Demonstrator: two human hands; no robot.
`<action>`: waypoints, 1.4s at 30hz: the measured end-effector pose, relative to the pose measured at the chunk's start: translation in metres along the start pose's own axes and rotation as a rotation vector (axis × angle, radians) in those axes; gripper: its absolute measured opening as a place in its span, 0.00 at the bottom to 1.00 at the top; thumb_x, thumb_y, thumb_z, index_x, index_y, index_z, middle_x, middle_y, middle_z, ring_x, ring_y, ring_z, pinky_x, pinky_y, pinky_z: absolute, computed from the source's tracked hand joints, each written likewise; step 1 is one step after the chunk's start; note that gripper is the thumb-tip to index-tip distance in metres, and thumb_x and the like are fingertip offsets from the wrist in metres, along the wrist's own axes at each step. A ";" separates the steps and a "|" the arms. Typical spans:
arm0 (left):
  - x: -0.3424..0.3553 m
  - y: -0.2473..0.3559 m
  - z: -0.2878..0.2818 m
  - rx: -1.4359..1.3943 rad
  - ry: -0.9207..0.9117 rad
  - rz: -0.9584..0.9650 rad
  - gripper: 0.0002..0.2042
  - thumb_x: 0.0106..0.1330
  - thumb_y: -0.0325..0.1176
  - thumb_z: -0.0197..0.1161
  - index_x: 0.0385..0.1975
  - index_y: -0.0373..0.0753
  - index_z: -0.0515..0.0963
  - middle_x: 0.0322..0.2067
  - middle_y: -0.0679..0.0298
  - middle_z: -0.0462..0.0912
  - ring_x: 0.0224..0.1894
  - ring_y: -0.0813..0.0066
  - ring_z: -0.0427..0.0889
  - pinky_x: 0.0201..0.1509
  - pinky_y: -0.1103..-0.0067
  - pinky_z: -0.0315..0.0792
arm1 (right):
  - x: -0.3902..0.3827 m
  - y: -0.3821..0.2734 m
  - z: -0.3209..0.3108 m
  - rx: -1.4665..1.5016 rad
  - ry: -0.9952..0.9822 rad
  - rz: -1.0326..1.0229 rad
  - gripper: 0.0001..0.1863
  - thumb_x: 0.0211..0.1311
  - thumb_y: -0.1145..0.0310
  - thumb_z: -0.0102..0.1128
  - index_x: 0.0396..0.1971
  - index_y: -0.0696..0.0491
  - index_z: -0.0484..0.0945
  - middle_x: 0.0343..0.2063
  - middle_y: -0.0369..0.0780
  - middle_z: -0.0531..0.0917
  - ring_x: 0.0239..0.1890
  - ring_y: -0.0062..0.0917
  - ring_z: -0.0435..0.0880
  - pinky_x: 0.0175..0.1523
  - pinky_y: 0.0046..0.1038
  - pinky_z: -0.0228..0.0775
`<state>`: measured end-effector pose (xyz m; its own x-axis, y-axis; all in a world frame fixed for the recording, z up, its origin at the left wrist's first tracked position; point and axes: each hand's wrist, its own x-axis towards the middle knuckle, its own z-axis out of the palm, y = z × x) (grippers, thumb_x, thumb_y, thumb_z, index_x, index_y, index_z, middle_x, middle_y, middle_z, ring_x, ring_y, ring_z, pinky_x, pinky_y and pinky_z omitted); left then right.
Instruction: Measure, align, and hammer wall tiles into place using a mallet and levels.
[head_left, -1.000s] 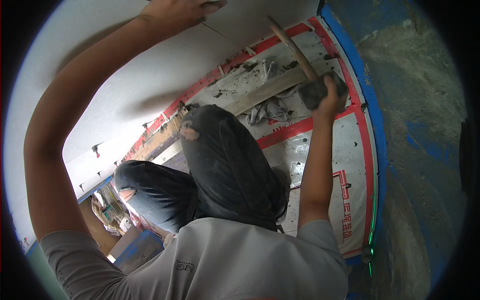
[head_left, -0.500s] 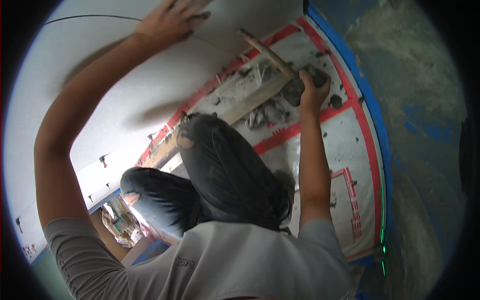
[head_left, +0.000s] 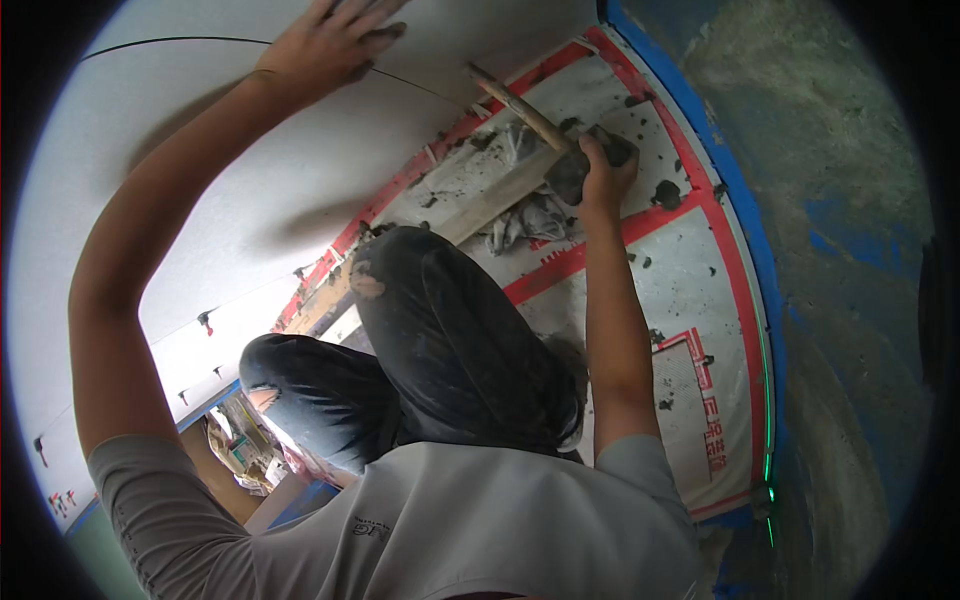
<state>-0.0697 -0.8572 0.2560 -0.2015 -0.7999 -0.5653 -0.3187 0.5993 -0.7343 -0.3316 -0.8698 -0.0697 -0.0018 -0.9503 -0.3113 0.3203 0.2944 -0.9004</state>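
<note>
My left hand reaches up against the large white panel, fingers apart and nothing held in them. My right hand grips the dark head of a mallet, whose wooden handle slants up and left. Beneath the mallet lie a pale board and a crumpled grey cloth. My bent knees in ripped dark trousers fill the middle of the view.
Red-marked white protective sheeting carries dark lumps and debris. At the right are a blue-edged, rough grey surface and a green light line. Small clips dot the panel; clutter shows at lower left.
My right hand and the mallet have moved left and slightly upward in the picture. My left hand appears farther left, with its fingers more visible. The view has shifted a little.
</note>
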 end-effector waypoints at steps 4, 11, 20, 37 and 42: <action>0.002 -0.003 0.025 -0.042 0.063 -0.056 0.28 0.72 0.54 0.56 0.70 0.53 0.71 0.79 0.58 0.51 0.81 0.48 0.41 0.81 0.43 0.35 | 0.039 -0.004 -0.023 0.278 0.103 0.036 0.35 0.51 0.70 0.77 0.56 0.64 0.69 0.52 0.47 0.78 0.50 0.29 0.79 0.52 0.30 0.75; -0.006 0.001 0.016 -0.018 0.004 0.002 0.29 0.72 0.55 0.56 0.70 0.53 0.71 0.79 0.57 0.51 0.81 0.47 0.40 0.81 0.43 0.36 | 0.034 -0.055 -0.010 0.246 0.137 -0.003 0.33 0.49 0.73 0.77 0.56 0.61 0.72 0.51 0.44 0.81 0.47 0.28 0.81 0.49 0.29 0.77; -0.003 -0.004 0.006 0.013 0.013 0.043 0.29 0.72 0.56 0.57 0.69 0.51 0.72 0.77 0.56 0.54 0.81 0.47 0.42 0.81 0.43 0.36 | 0.075 -0.070 -0.025 0.003 0.059 -0.140 0.31 0.50 0.74 0.75 0.55 0.62 0.72 0.49 0.45 0.81 0.51 0.31 0.80 0.60 0.31 0.69; -0.048 -0.031 0.014 -0.098 0.161 -0.248 0.37 0.67 0.60 0.61 0.75 0.55 0.64 0.77 0.69 0.57 0.80 0.63 0.50 0.84 0.60 0.42 | 0.010 -0.143 0.023 0.000 0.031 -0.298 0.30 0.56 0.70 0.75 0.50 0.65 0.66 0.43 0.46 0.80 0.43 0.26 0.83 0.51 0.26 0.78; -0.089 -0.053 -0.010 -0.132 0.264 -0.654 0.39 0.66 0.60 0.62 0.73 0.46 0.65 0.76 0.60 0.60 0.78 0.55 0.54 0.80 0.51 0.45 | 0.010 -0.147 0.024 -0.005 0.021 -0.280 0.30 0.56 0.69 0.75 0.51 0.66 0.66 0.44 0.46 0.79 0.44 0.26 0.82 0.50 0.26 0.79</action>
<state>-0.0442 -0.8180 0.3495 -0.1431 -0.9850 0.0966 -0.5564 -0.0006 -0.8309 -0.3563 -0.9252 0.0672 -0.1089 -0.9924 -0.0567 0.2995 0.0216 -0.9538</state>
